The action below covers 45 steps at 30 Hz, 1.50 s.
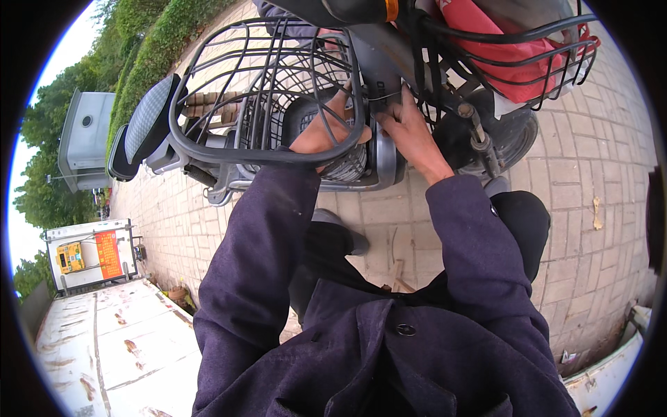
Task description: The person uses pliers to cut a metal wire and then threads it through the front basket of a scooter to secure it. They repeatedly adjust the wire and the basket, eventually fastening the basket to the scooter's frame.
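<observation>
A black wire basket (264, 156) sits on a grey two-wheeler. My left hand (326, 132) reaches in among its bars, its fingers closed around the side of the basket by the rim and its thumb showing past the rim. Some fingertips are hidden behind bars. Beside it, my right hand (413, 135) is at the grey body panel (379, 62). Its index finger and thumb close on a thin wire (386, 96) that runs from the basket rim across the panel. Behind the bars lies a dark, textured surface (299, 118).
At the upper right, another black basket (556, 31) holds a red bag (497, 52). A black wheel (511, 139) and a pedal crank (476, 125) stand below it. A padded grey seat (153, 118) is at the left. Pale paving (590, 229) spreads around; a white metal surface (118, 347) lies lower left.
</observation>
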{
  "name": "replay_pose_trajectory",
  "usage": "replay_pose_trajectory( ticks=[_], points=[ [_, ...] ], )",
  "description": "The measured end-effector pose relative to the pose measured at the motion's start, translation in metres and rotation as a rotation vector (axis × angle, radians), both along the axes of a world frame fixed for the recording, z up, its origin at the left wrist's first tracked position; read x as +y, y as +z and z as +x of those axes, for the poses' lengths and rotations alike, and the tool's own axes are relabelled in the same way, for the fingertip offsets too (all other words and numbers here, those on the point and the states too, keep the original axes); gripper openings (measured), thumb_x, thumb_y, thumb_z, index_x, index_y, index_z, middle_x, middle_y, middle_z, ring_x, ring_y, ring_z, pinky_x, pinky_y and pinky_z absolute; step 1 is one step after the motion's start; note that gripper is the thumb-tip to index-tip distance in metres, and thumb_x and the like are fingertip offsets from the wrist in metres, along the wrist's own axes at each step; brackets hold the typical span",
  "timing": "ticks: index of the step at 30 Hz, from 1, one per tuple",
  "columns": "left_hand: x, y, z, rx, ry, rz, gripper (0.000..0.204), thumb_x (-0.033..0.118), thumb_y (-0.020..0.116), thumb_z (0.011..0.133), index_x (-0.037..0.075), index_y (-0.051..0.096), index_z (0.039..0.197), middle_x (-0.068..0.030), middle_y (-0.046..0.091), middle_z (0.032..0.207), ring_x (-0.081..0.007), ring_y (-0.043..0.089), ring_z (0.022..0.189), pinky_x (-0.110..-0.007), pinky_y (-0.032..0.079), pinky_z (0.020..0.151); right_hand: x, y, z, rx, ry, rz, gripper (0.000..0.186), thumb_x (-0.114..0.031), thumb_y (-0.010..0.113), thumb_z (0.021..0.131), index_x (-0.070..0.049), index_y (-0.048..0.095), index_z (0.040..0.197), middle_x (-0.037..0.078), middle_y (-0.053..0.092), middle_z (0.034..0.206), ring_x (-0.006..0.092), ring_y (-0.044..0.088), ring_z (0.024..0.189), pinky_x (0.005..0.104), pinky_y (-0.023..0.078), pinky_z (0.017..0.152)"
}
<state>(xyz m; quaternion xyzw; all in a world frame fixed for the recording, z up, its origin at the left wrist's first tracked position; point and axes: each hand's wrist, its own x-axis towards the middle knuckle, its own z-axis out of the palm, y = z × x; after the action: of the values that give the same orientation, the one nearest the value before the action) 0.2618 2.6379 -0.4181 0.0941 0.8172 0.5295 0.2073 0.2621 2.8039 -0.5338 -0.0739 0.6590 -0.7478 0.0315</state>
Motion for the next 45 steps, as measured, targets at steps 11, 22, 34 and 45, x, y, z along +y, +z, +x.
replay_pose_trajectory(
  ticks=[11, 22, 34, 45],
  points=[
    [-0.01, -0.01, -0.02, 0.039, -0.069, 0.036, 0.082, 0.009, 0.076, 0.078, -0.006, 0.041, 0.151, -0.0166, 0.062, 0.129, -0.0226, 0.061, 0.12, -0.035, 0.047, 0.104, -0.005, 0.008, 0.002, -0.029, 0.009, -0.307, 0.086, -0.007, 0.06, 0.097, 0.005, 0.004, 0.16, 0.006, 0.063, 0.079, 0.0127, 0.059, 0.068, 0.0269, 0.048, 0.063],
    [-0.01, 0.009, -0.017, -0.028, -0.001, 0.028, 0.081, 0.013, 0.084, 0.076, -0.008, 0.047, 0.145, -0.0174, 0.063, 0.127, -0.0236, 0.06, 0.118, -0.033, 0.046, 0.102, -0.007, 0.022, 0.007, 0.009, -0.232, 0.4, 0.073, -0.027, 0.064, 0.096, 0.012, 0.033, 0.149, 0.016, 0.067, 0.081, 0.0369, 0.068, 0.075, 0.0455, 0.052, 0.071],
    [-0.014, -0.004, -0.036, 0.052, -0.061, 0.087, 0.08, 0.019, 0.088, 0.074, -0.012, 0.052, 0.138, -0.0178, 0.067, 0.119, -0.0242, 0.062, 0.111, -0.033, 0.048, 0.098, -0.007, 0.03, 0.007, 0.003, -0.232, 0.499, 0.068, -0.028, 0.06, 0.099, 0.009, 0.034, 0.15, 0.018, 0.068, 0.09, 0.0344, 0.067, 0.087, 0.0421, 0.05, 0.078],
    [0.001, 0.007, -0.026, -0.033, -0.008, 0.178, 0.079, 0.017, 0.089, 0.073, -0.012, 0.052, 0.137, -0.017, 0.067, 0.116, -0.024, 0.06, 0.11, -0.033, 0.045, 0.099, -0.002, 0.03, 0.003, 0.091, -0.197, 0.516, 0.066, -0.025, 0.063, 0.094, 0.014, 0.037, 0.141, 0.027, 0.071, 0.089, 0.0461, 0.069, 0.086, 0.0515, 0.054, 0.078]
  ],
)
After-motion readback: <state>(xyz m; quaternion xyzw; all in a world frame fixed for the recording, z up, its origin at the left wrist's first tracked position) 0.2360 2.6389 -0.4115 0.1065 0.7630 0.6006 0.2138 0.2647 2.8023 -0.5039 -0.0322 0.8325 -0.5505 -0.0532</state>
